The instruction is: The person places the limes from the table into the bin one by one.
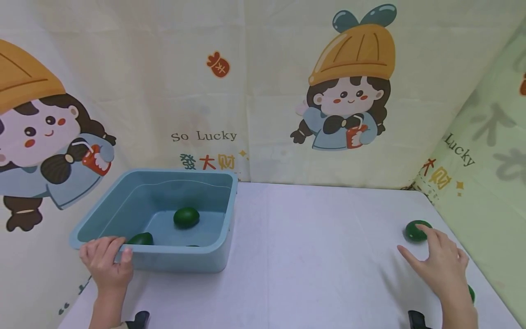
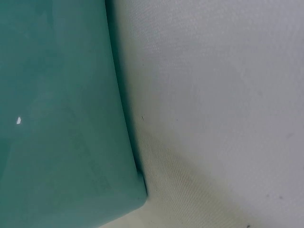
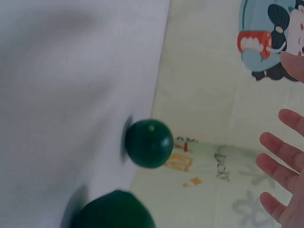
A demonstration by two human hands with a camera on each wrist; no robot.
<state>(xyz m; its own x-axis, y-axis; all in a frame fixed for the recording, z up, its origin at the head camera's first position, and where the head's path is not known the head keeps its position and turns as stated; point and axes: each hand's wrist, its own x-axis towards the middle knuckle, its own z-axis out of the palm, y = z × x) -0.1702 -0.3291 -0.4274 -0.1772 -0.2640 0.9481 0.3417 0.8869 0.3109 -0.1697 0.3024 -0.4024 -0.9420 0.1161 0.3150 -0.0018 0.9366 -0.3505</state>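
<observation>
My left hand (image 1: 107, 262) grips the near left rim of a blue plastic bin (image 1: 176, 260), fingers over the edge and thumb on the outer side. Inside the bin lie a glossy dark green oval fruit (image 1: 186, 217) and another green fruit (image 1: 141, 239) partly hidden by the near wall. A green sliver also shows just above that wall. On the right, my right hand (image 1: 444, 262) hovers with fingers spread beside a dark green fruit (image 1: 416, 231); the right wrist view shows the fingers apart from this fruit (image 3: 149, 143). A second fruit (image 1: 471, 294) is mostly hidden behind the right wrist.
A white cloth covers the table (image 1: 304, 256). Behind it hangs a cream cloth backdrop (image 1: 271, 91) with printed cartoon figures, and a pale green printed cloth (image 1: 485, 201) borders the right side. In the left wrist view, the bin's side (image 2: 61, 114) fills the left.
</observation>
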